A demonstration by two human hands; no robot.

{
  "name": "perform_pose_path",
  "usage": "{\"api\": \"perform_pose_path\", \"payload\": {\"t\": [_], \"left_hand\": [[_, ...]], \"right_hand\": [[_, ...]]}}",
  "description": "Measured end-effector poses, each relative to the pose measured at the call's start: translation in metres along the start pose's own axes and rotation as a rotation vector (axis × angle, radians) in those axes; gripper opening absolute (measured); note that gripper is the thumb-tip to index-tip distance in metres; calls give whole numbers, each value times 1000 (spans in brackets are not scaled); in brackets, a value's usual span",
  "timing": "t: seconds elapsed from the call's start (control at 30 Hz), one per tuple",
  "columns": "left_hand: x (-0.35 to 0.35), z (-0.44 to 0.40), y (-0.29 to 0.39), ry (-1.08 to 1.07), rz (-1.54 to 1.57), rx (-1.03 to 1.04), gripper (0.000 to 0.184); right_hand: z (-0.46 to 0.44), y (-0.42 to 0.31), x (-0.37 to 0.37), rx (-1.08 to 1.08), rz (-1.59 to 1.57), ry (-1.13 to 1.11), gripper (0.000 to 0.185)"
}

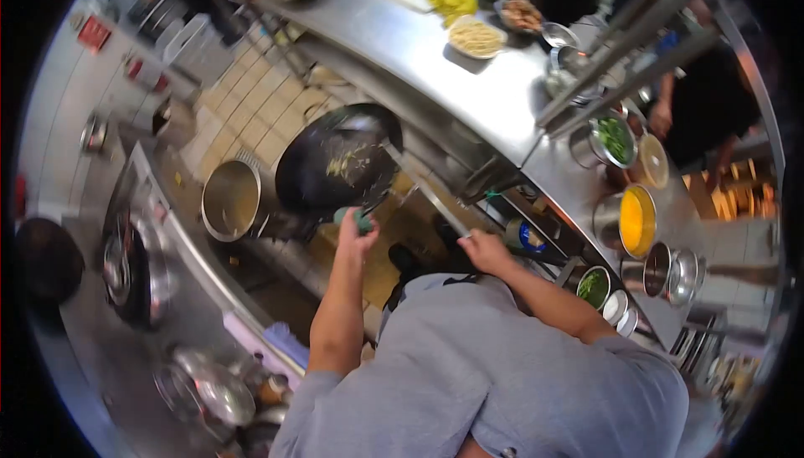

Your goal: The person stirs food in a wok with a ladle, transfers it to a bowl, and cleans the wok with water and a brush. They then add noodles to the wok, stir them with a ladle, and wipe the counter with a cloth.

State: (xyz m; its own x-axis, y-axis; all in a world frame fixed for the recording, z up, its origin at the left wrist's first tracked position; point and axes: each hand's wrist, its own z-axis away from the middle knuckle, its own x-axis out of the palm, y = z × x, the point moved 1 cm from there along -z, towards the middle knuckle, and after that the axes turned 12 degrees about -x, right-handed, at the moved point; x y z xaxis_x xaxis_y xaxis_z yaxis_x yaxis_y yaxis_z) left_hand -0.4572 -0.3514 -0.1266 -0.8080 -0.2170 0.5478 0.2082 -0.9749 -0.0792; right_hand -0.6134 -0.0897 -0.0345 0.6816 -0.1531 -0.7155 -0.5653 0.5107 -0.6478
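Over the tiled floor [251,94], the left hand [358,239] clasped a green cloth [362,221] at the wok [306,175], the right hand [487,251] a long utensil [431,197], fingers closed, and slipping cloth could spill the shreds [347,163].

A beige tiled floor [255,94] spreads ahead of me, near a pale tiled wall [60,136]. To my right, light glares off a long steel bench [410,52].

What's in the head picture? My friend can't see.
A person's left hand holds a green cloth by a dark wok with food bits inside; the right hand grips a long utensil reaching to it. Ahead is a steel counter.
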Motion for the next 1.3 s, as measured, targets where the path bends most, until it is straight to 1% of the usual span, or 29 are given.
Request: {"api": "perform_pose_path", "payload": {"t": [0.07,0.13,0.17,0.2,0.23,0.27,0.3,0.37,0.4,0.47,0.5,0.53,0.57,0.63,0.67,0.73,0.8,0.87,0.93,0.97,1.0,1.03,1.07,1.13,1.17,1.2,1.23,1.27,1.3], "left_hand": [[-26,31,-37,94,179,-152,17],[-23,126,-85,94,48,-16,20],[-22,132,-83,96,71,-7,20],[-22,134,-85,96,116,-79,20],[-24,135,-89,96,169,-153,20],[-24,99,-71,91,271,-256,18],[-28,46,-51,67,337,-228,16],[-6,-19,-12,78,266,-233,15],[1,-43,1,106,270,-208,16],[14,-49,9,122,229,-146,16],[16,-47,12,141,188,-87,16],[11,-41,9,89,207,-104,16],[2,-33,0,31,226,-119,16],[-35,-20,-45,-47,51,84,10],[-47,-10,-69,74,-63,186,10],[-72,-12,-101,106,-129,177,14],[-69,-28,-100,137,-158,227,13],[-64,-32,-88,200,-255,251,11],[-17,-1,-50,176,-178,173,10],[-15,-15,-26,158,-51,104,12],[0,2,-10,252,2,-36,14],[-11,-4,-3,209,52,-76,14],[-21,-12,0,159,94,-120,14],[-34,3,-24,168,92,-113,14],[-51,-4,-31,113,85,-148,15],[-66,-10,-33,93,51,-194,16],[-65,5,-38,103,28,-159,16],[-68,11,-40,113,26,-147,16],[-69,17,-40,149,51,-178,15]], "right_hand": [[16,11,-29,-76,95,43,39],[32,4,-71,-22,87,32,34],[37,15,-84,-49,155,27,31],[39,5,-99,12,117,25,29],[37,-2,-109,-11,110,-4,25],[33,-9,-115,-34,97,-28,22],[26,-17,-116,-48,101,-34,22],[15,-41,-109,-190,-236,54,26],[11,-61,-113,-190,-238,55,26],[-3,-96,-126,103,-398,-140,37],[-8,-89,-125,125,-407,-184,40],[-10,-92,-122,118,-405,-184,40],[-12,-96,-119,196,-434,-206,41],[-15,-99,-106,278,-474,-228,44],[-17,-113,-103,351,-539,-237,42],[-33,-114,-81,354,-762,-308,32],[-55,-139,-67,483,-1130,-306,17],[-94,-128,-35,452,-1557,-517,10],[-130,-137,-16,739,-1840,-441,12],[-127,-140,-19,726,-1840,-445,12],[-125,-147,-22,744,-1889,-443,11],[-118,-155,-26,770,-1939,-435,11],[-105,-160,-37,756,-1943,-434,11],[-61,-165,-80,572,-1893,-493,10],[-43,-164,-102,533,-1918,-431,10],[-22,-162,-121,394,-1820,-374,14],[-3,-159,-140,269,-1710,-308,20],[13,-155,-156,252,-1730,-231,20],[28,-150,-168,146,-1637,-164,28]]}}
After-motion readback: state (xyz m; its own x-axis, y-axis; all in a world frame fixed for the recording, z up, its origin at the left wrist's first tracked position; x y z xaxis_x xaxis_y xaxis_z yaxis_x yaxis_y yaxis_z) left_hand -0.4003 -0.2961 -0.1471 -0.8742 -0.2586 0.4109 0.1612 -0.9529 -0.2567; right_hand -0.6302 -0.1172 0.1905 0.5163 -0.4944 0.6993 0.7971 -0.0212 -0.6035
